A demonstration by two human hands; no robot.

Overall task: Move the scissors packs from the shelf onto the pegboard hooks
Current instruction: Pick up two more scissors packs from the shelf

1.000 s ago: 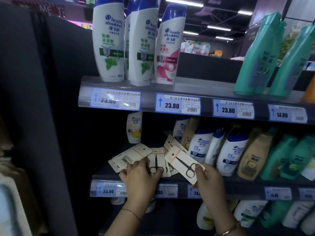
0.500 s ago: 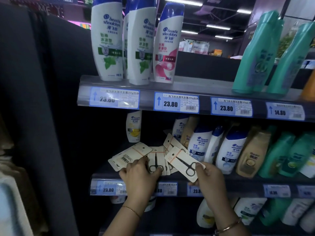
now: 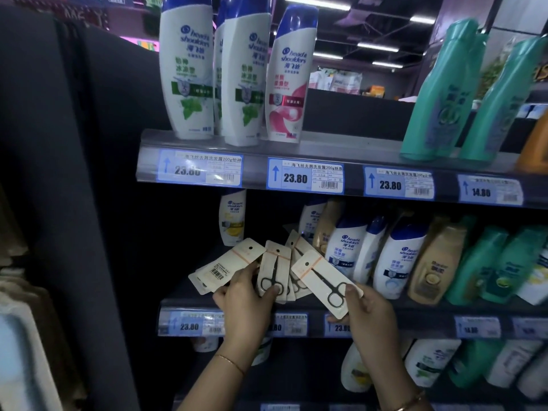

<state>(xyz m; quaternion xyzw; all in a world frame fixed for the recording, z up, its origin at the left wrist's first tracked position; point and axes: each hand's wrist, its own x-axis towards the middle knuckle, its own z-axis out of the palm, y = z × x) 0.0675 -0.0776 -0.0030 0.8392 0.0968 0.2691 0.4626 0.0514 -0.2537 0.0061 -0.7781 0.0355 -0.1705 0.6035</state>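
Observation:
Several cream scissors packs lie fanned on the left end of the middle shelf (image 3: 415, 312). My left hand (image 3: 244, 304) grips a bunch of them: an upright pack showing small black scissors (image 3: 274, 269) and face-down packs with a barcode (image 3: 228, 268) spreading left. My right hand (image 3: 366, 314) pinches the lower end of one separate scissors pack (image 3: 321, 277), tilted with its hang hole up-left. More packs (image 3: 298, 246) lie behind, partly hidden. No pegboard hooks are in view.
Shampoo bottles (image 3: 345, 253) stand right behind and right of the packs. The top shelf (image 3: 341, 149) holds white bottles (image 3: 186, 69) and teal bottles (image 3: 444, 93). A dark side panel (image 3: 89, 203) closes the left. Price tags line the shelf edges; further bottles stand on the lower shelf.
Both hands have stayed at the shelf with their packs. The packs have shifted only slightly, and the view has tilted a little.

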